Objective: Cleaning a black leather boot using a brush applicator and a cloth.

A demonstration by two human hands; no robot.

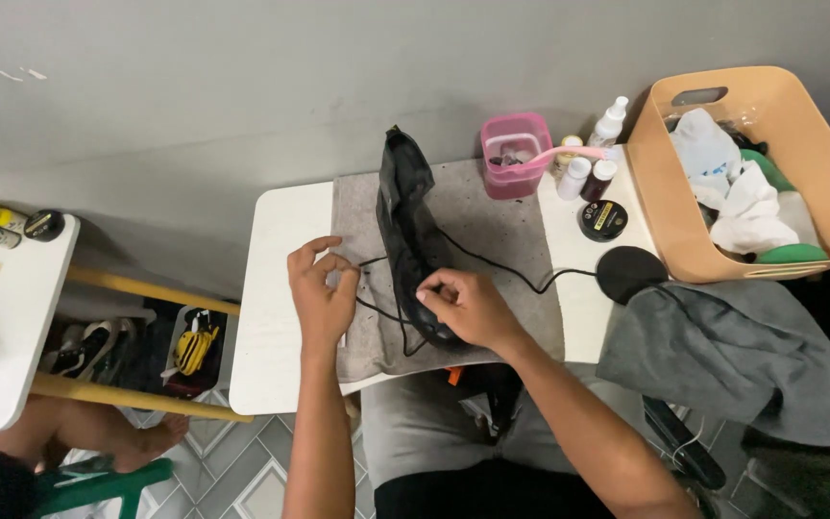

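Shoe (411, 240) of black colour lies on a grey cloth (501, 240) in the middle of the white worktop (276, 317), with its opening toward the wall and its toe toward the person. The left hand (321, 288) is just left of the shoe, its fingers pinched together on a black lace (369, 260). The right hand (463, 306) rests on the toe part of the shoe, fingers closed on the lace there. Another part of the lace runs right over the cloth to a black round pad (629, 271). Behind the shoe stands a pink box (515, 154), and near it some small bottles (588, 175) and a round tin (603, 219). A tan basket (665, 202) with rags stands at the right
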